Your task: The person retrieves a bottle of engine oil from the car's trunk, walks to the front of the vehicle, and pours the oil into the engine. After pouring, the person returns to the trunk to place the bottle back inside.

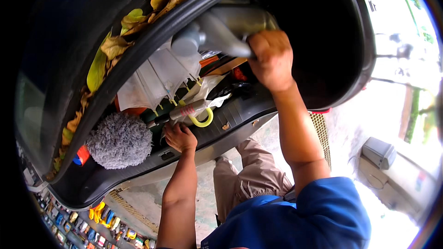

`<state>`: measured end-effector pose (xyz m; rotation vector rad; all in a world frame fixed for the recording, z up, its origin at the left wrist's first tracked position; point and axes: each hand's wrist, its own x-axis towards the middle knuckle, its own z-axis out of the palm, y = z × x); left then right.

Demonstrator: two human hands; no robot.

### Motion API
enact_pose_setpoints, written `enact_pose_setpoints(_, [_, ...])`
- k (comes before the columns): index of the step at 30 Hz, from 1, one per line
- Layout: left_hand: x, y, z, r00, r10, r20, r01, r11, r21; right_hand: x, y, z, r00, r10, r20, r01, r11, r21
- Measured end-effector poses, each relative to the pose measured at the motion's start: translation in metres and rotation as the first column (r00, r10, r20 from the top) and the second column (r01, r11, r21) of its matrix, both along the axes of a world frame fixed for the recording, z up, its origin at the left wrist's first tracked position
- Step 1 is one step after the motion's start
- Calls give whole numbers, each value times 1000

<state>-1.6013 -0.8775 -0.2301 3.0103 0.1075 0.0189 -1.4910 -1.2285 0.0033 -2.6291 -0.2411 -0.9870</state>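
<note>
My right hand [273,60] is closed round the curved handle of a grey handheld device [230,27], raised over the open car trunk and partly smeared by motion. My left hand [181,137] rests at the trunk's near edge with curled fingers; what they grip, if anything, is hidden. Just beyond it lies a pale plastic-wrapped roll [188,109] with a dark end. A clear umbrella [154,76] with a yellow hooked handle [205,119] lies behind the roll. Left of my left hand sits a fluffy grey duster head [121,141].
Dry yellow and brown leaves [115,46] lie along the channel beyond the dark rubber seal [138,48]. The trunk sill [226,127] runs between me and the contents. A red-and-blue item [82,156] sits at the left. Outside, a grey box [378,152] stands at the right.
</note>
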Motion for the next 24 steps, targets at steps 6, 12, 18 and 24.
enact_pose_setpoints(6, [1, -13, 21, 985, 85, -152, -91, 995, -33, -95, 47, 88, 989, 135, -54, -139, 988, -69])
enact_pose_setpoints(12, [-33, 36, 31, 983, -27, -179, -35, 941, -337, -206, 112, 138, 922, 287, -261, -243, 952, 187])
enact_pose_setpoints(18, [-166, 143, 62, 1000, -10, 22, 22, 759, -651, -294, 161, 98, 742, 271, -613, 149, 824, 546])
enact_pose_setpoints(24, [-311, 224, 150, 946, 254, -201, -293, 409, -864, -346, 206, 107, 603, 371, -707, 103, 842, 529])
